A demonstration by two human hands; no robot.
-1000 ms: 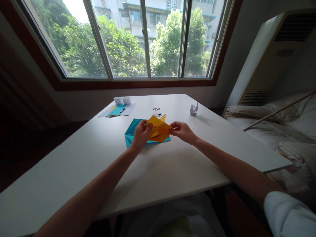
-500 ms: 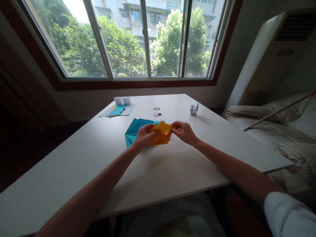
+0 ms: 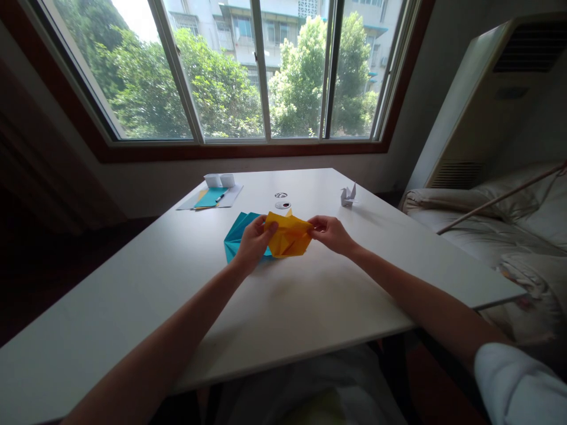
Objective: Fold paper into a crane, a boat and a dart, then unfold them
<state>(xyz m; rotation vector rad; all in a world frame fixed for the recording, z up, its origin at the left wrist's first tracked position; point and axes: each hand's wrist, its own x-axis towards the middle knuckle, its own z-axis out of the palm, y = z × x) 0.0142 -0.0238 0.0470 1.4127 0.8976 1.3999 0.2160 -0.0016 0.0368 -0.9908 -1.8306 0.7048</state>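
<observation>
Between my two hands I hold a creased yellow origami paper (image 3: 289, 237), partly spread, with a small point rising at its top edge. My left hand (image 3: 256, 241) pinches its left edge, thumb in front. The right edge is pinched in the fingertips of my right hand (image 3: 331, 234). Behind the yellow paper and my left hand lies a blue folded paper (image 3: 239, 237) with fanned creases on the table; its right part is hidden.
The white table (image 3: 186, 295) stands below a window. A white paper crane (image 3: 348, 195) sits at the back right. At the back left are white containers (image 3: 220, 180), coloured sheets (image 3: 211, 197) and a pen (image 3: 221, 196). Two small round items (image 3: 282, 205) lie at the back middle.
The yellow paper has been spread wider, its left edge pulled up and out by my left hand. My right hand has shifted very slightly right. The blue paper stays in place.
</observation>
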